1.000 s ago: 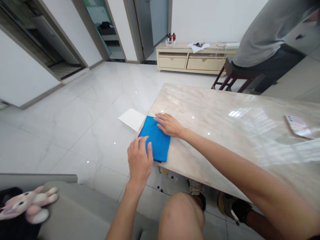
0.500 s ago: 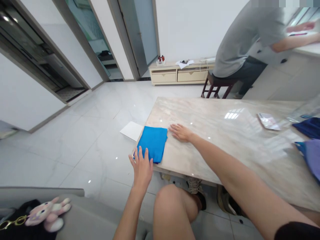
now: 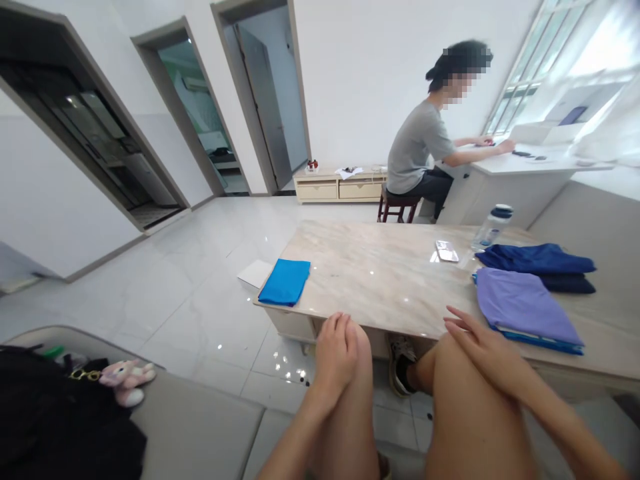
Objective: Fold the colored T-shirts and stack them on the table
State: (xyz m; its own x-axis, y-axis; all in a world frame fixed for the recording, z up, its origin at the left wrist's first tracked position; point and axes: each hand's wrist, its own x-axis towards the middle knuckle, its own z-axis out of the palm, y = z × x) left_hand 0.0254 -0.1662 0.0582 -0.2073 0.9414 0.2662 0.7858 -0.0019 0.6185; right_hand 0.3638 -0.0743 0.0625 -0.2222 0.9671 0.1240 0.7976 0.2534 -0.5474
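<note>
My left hand (image 3: 334, 352) lies over my left knee, fingers stretched and holding nothing. On my right thigh rests my right hand (image 3: 483, 348), also open, its fingers pointing toward the table edge. A folded bright blue cloth (image 3: 286, 281) lies flat at the table's left end, apart from both hands. Close to my right hand, a folded purple cloth (image 3: 525, 303) sits on top of blue folded fabric. Behind it lies a dark blue folded cloth (image 3: 540, 257).
The marble-topped table (image 3: 370, 267) bears a phone (image 3: 447, 251) and a water bottle (image 3: 493, 227). Beyond it, a person (image 3: 420, 147) sits on a stool at a white desk (image 3: 505, 163). A pink plush toy (image 3: 125, 379) and black bag (image 3: 65, 420) lie on the grey sofa (image 3: 200, 427).
Both hands have drawn back from around the blue cloth on the table to my legs. The view has lifted and shifted right, showing the bottle and the folded cloths more fully.
</note>
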